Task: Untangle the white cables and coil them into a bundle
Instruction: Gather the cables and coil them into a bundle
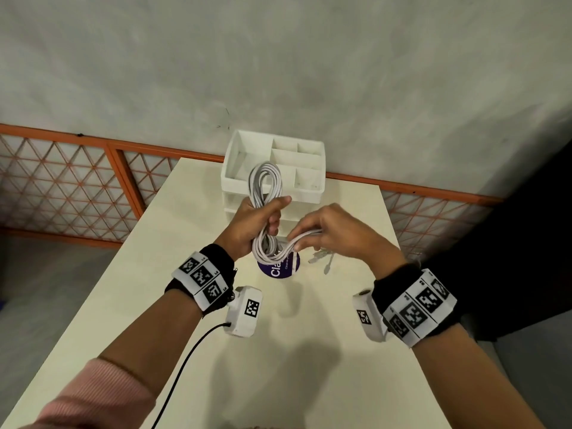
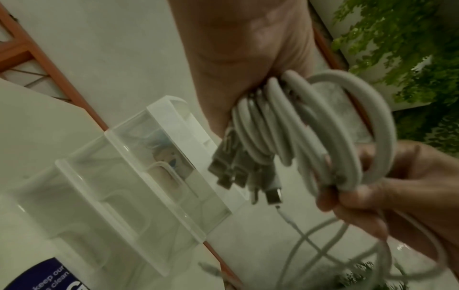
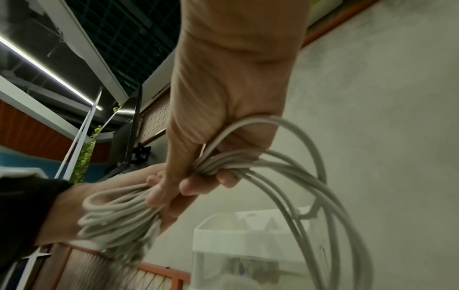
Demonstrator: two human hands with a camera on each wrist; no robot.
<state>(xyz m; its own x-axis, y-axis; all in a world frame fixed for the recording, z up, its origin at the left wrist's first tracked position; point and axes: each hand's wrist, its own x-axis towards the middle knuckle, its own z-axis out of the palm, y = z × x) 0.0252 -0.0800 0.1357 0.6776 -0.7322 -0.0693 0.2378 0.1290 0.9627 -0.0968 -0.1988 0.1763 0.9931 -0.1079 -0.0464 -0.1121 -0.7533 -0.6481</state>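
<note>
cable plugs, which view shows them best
The left wrist view: the plugs hang close and fairly sharp below the coil. The head view shows them small and blurred over the table; in the right wrist view I cannot make them out.

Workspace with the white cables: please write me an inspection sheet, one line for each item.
Surface: cream table, bare toward the near edge.
Job's things: white cables looped into a bundle, held above the table; connector ends hang loose.
Clutter: white organizer with compartments at the far edge; purple round sticker.
Hands: left hand grips the bundle's middle; right hand pinches several strands.
Cables: thin black lead runs from the left wrist camera.
Surroundings: grey wall, orange lattice railing.
</note>
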